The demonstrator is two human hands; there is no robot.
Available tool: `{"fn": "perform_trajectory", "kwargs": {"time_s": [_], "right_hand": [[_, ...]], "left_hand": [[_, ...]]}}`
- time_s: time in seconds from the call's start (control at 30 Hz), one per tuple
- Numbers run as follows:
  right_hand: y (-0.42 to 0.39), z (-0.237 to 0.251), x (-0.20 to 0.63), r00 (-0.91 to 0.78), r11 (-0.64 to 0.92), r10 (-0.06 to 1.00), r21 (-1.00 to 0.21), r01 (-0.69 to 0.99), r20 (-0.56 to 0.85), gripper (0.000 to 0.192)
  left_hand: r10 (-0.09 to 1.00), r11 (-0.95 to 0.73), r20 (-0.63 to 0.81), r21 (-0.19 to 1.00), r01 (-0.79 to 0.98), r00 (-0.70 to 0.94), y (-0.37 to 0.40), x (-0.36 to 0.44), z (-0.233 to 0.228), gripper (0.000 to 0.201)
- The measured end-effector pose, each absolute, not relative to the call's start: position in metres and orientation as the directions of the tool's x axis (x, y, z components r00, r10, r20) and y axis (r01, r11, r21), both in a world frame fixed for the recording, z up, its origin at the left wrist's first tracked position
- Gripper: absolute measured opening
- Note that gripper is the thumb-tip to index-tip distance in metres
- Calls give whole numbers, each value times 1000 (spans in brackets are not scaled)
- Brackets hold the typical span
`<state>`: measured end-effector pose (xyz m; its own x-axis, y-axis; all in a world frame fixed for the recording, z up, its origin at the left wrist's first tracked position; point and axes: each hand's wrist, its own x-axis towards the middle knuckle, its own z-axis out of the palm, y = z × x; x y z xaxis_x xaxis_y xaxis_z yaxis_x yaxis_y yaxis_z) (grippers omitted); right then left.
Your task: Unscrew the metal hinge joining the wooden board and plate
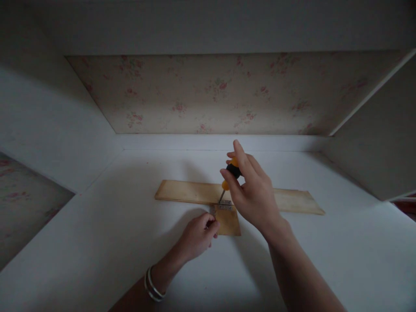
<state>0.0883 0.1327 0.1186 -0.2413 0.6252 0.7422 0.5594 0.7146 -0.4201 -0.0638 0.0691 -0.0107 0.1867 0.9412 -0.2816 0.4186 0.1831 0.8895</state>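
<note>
My right hand (pixel 251 190) grips the orange and black handle of a screwdriver (pixel 231 172), held nearly upright with its tip down on a small metal hinge (pixel 224 205). The hinge joins a long wooden board (pixel 188 192) lying across the white surface to a small wooden piece (pixel 228 223) in front of it. My left hand (pixel 198 236), fingers curled, presses against the left edge of the small piece beside the hinge; whether it pinches anything is hidden. Silver bangles circle my left wrist.
The boards lie on a white floor panel (pixel 113 234) inside a box-like enclosure with white side walls. A floral-patterned back panel (pixel 227 93) rises behind. A white panel edge (pixel 367 97) slants in at the right.
</note>
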Motion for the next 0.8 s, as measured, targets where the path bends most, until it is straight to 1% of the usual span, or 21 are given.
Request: {"fn": "perform_trajectory", "kwargs": {"time_s": [0.13, 0.2, 0.3, 0.37, 0.43, 0.5, 0.53, 0.6, 0.67, 0.73, 0.8], "right_hand": [[129, 122, 88, -329, 753, 627, -442, 487, 706, 60], [128, 123, 87, -317, 743, 641, -461, 486, 699, 54], [128, 124, 86, -244, 723, 631, -446, 527, 736, 40], [129, 123, 86, -154, 712, 586, -415, 566, 796, 30], [130, 122, 85, -38, 684, 534, -406, 607, 844, 23], [131, 121, 84, 31, 671, 506, -416, 614, 862, 25], [131, 121, 84, 36, 681, 505, -424, 598, 862, 29], [130, 122, 84, 12, 712, 525, -446, 542, 851, 34], [128, 124, 85, -28, 729, 559, -475, 493, 829, 32], [126, 126, 86, -59, 726, 583, -487, 485, 811, 28], [126, 128, 88, -74, 723, 574, -463, 512, 815, 27]], "left_hand": [[940, 185, -284, 890, 418, 188, 68, -64, -9, 30], [941, 187, -284, 889, 417, 185, 68, -64, -9, 30], [943, 183, -278, 891, 416, 180, 68, -64, -8, 30], [944, 186, -281, 888, 420, 175, 68, -63, -8, 29], [943, 189, -285, 885, 426, 173, 68, -63, -9, 29], [942, 192, -289, 882, 431, 171, 68, -63, -9, 29], [942, 191, -288, 881, 433, 170, 68, -64, -9, 29], [944, 186, -282, 881, 435, 168, 68, -64, -9, 30], [946, 179, -276, 883, 434, 171, 67, -64, -8, 30], [946, 176, -273, 885, 431, 173, 67, -64, -7, 30], [945, 179, -276, 886, 428, 175, 68, -63, -7, 30]]}}
